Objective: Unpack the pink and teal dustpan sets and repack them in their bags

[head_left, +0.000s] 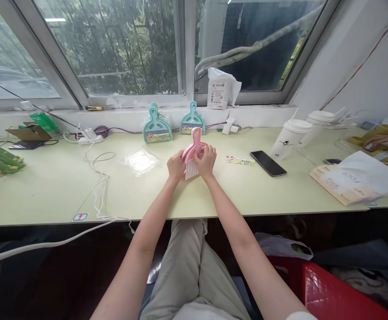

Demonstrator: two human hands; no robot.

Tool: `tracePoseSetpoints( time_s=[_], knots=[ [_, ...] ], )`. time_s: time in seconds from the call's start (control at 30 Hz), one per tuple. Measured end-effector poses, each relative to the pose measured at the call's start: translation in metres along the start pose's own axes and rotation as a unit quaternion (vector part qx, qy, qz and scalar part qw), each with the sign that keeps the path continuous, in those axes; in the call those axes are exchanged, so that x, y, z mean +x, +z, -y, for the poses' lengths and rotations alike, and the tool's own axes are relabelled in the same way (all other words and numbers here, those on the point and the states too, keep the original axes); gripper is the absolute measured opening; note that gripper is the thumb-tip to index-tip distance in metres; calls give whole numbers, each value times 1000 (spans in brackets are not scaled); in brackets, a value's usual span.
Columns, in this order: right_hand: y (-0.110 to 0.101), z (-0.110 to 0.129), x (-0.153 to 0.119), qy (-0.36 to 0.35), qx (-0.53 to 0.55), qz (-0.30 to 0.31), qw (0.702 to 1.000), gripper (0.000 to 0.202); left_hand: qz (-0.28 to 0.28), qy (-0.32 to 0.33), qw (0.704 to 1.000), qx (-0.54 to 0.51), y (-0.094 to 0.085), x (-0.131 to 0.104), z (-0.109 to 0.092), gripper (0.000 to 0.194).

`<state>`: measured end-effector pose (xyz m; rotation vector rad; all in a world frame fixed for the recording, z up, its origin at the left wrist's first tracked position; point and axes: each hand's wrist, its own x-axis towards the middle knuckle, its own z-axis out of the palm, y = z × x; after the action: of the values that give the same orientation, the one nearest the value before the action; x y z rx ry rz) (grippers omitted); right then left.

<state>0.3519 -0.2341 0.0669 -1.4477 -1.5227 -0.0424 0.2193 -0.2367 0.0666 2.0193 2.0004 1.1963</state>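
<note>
A small pink dustpan (196, 137) and a pink hand brush (191, 170) with pale bristles are held together upright over the table. Closed round their left edge is my left hand (176, 166). My right hand (207, 159) grips them from the right, its fingers across the front of the brush. Beyond them, a teal dustpan set (192, 119) in clear wrap leans by the wall, and a stack of teal dustpan sets (157, 126) stands to its left. Clear plastic bags (141, 161) lie left of my hands; printed label strips (240, 161) lie to the right.
On the right are a phone (267, 163), two white lidded cups (289, 138) and a paper bag (354, 178). A person's hand (377, 141) shows at far right. White cables (101, 191) cross the left side, near a power strip (90, 139).
</note>
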Motion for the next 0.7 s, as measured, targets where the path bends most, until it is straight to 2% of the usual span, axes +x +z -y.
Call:
tracePoseSetpoints(
  time_s=[0.13,0.23,0.3,0.4,0.47,0.6,0.7],
  knots=[
    [-12,-2,1,12,-3,-44,999,16,-90,-118,989,0,-13,19,33,35],
    [-13,-8,6,48,-24,-50,997,21,-94,-137,985,-52,-17,29,58,37],
    [-10,-16,10,79,-61,-36,994,24,-58,-146,982,-104,-13,31,67,36],
    [-4,-37,13,122,-131,8,984,26,43,-155,971,-180,-1,30,69,41],
    [-3,-52,12,146,-172,48,973,27,90,-152,965,-193,5,28,69,47],
    [-4,-73,9,182,-217,110,953,31,123,-139,979,-90,3,24,69,31],
    [-2,-78,9,186,-228,116,949,33,114,-119,986,29,-2,22,66,29]
  ],
)
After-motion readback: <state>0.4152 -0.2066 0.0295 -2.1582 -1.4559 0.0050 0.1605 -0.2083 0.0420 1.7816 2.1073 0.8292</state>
